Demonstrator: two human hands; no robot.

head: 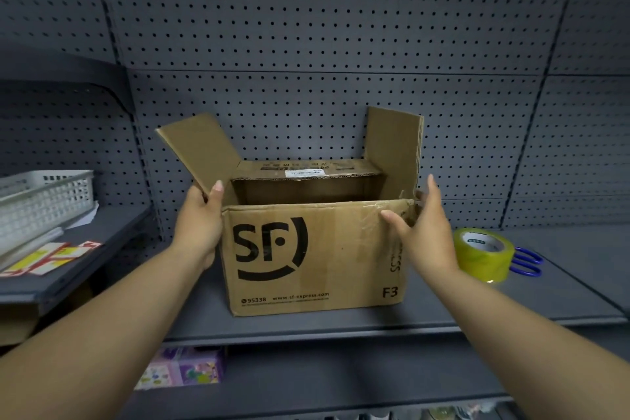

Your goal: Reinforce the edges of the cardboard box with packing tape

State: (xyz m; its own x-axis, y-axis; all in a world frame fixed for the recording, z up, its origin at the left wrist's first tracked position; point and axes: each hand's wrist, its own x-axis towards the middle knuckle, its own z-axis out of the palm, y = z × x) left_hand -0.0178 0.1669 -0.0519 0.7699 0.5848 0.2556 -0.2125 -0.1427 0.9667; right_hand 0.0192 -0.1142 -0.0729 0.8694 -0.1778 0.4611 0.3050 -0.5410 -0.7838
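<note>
Both hands reach out ahead of me. My left hand (201, 215) grips the box (317, 252) at its upper left corner, thumb on the base of the left flap (201, 153). My right hand (422, 232) is open, fingers spread, thumb on the front top edge and fingers at the torn upper right corner. Between my hands the box stands on the shelf (511, 310), its top open. Just right of my right hand a tape roll (484, 254) stands on edge, blue scissors (526, 261) touching behind it. Left of my left hand sits a white basket (44, 201) with cards (51, 256) near it. Behind everything I see pegboard (324, 44).
</note>
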